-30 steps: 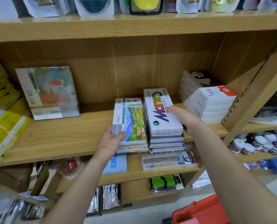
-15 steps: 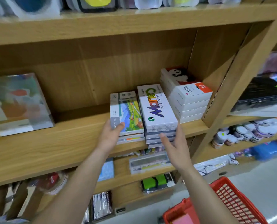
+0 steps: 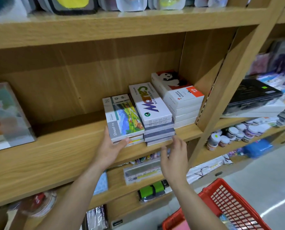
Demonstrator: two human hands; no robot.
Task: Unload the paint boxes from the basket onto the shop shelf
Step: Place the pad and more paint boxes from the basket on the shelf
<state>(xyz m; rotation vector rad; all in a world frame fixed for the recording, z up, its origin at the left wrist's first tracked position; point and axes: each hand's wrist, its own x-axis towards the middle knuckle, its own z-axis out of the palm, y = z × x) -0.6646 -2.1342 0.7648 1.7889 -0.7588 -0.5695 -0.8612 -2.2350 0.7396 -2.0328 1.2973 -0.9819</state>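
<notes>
Three stacks of paint boxes stand on the wooden shelf [image 3: 58,151]. The left stack has a landscape-picture box [image 3: 123,117] on top; my left hand [image 3: 110,148] rests against its front left corner, thumb on the box edge. The middle stack is topped by a white Marie's water colour box [image 3: 151,103]. A taller stack of white panda boxes [image 3: 180,95] stands at the right. My right hand [image 3: 175,159] hovers open just below the shelf front, touching nothing. The red basket [image 3: 228,206] sits at the bottom right, with something pink inside.
A large colourful box [image 3: 5,117] stands at the shelf's left. A wooden upright [image 3: 225,80] bounds the shelf on the right; small paint jars [image 3: 234,133] sit beyond it. Lower shelves hold more packaged goods. Pouches hang on the shelf above.
My right hand left the top of the Marie's box and dropped below the shelf front. The view swung right and down, bringing the red basket into sight. My left hand stayed on the landscape stack.
</notes>
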